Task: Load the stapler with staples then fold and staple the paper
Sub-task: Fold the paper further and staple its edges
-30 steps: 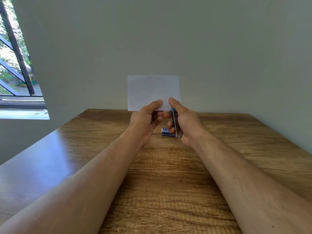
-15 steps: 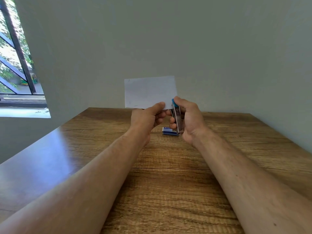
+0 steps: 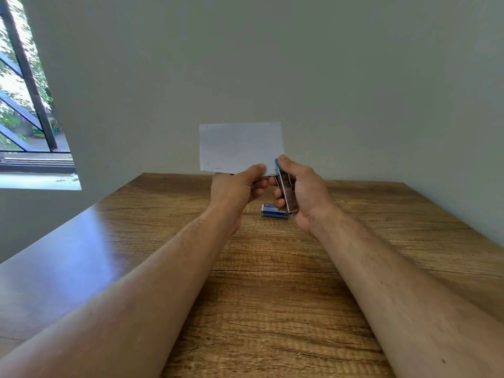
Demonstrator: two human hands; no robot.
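In the head view, a folded white paper (image 3: 241, 148), flat and rectangular, is held upright above the wooden surface (image 3: 272, 282), whose grain is coarse and whose left part is glossy. Its lower edge is pinched by the left hand (image 3: 236, 188), the grip closed between thumb and curled fingers. A slim metal stapler (image 3: 286, 192) with a blue tip is clasped in the right hand (image 3: 302, 190), its grip wrapped round it, the tip set at the paper's lower right corner. A small blue staple box (image 3: 274, 211) lies on the surface just beneath the hands. Compared with a second ago, the paper has been shifted slightly leftward and the stapler's tip brought up to the corner.
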